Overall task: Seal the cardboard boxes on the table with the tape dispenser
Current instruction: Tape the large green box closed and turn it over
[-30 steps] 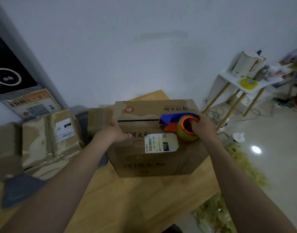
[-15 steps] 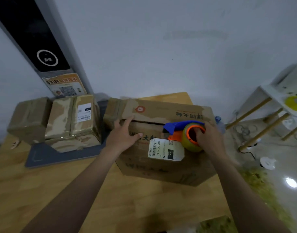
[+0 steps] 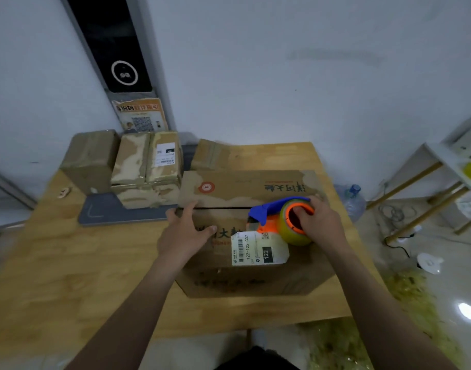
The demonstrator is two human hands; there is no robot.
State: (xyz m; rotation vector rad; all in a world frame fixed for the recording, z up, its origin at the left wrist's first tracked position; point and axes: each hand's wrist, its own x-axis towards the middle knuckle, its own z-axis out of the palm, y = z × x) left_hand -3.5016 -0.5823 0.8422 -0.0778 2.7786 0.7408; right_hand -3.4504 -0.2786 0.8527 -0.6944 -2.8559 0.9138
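Observation:
A large brown cardboard box (image 3: 237, 188) with a white shipping label sits on the wooden table (image 3: 68, 276); a dark seam runs between its two top flaps. My left hand (image 3: 185, 232) lies flat with spread fingers on the near flap, at the seam's left end. My right hand (image 3: 318, 224) grips the tape dispenser (image 3: 278, 213), fingers hooked inside its orange roll core. The dispenser, blue and orange with a yellowish tape roll, rests on the box top at the seam's right part.
Several taped boxes (image 3: 146, 166) stand at the table's back left on a grey mat (image 3: 106, 213), and a small box (image 3: 207, 156) lies behind the large one. A water bottle (image 3: 351, 200) and a white side table (image 3: 448, 161) stand right; cables and yellow scraps cover the floor.
The view has tilted downward and swung left, showing more of the table. My left hand slid to the seam's left end. My right hand stays on the dispenser at the seam.

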